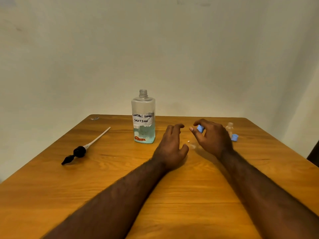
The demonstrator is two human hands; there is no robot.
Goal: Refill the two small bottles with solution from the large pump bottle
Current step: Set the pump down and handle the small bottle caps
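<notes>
- Plain pale wall stands behind a wooden counter (172, 195), and all the things are on its far half.
- Step in hand, as I judge it: opening the small bottles. The large pump bottle (144, 107) stands upright at the middle with its neck open, and its pump (79, 151) lies well apart at the left.
- Right hand (212, 137) pinches a blue cap (200, 128) between thumb and fingertips, held above the counter.
- Left hand (170, 145) holds nothing that I can see. Its fingers are loosely curled, and its thumb is just beside the first small bottle (193, 145), which is clear and hard to see between the two hands. I cannot tell if they touch.
- Second small bottle (229, 128) stands behind the right hand, uncapped, with the other blue cap (234, 137) just beside it.
- Next move probably calls for putting the cap down, then bringing solution from the large bottle to a narrow neck. With the pump off this means careful pouring, and spilling is a risk.
- Handwritten label (142, 118) on the large bottle reads "CONTACT LENS SOLUTION". The red print low on the bottle is not readable.
</notes>
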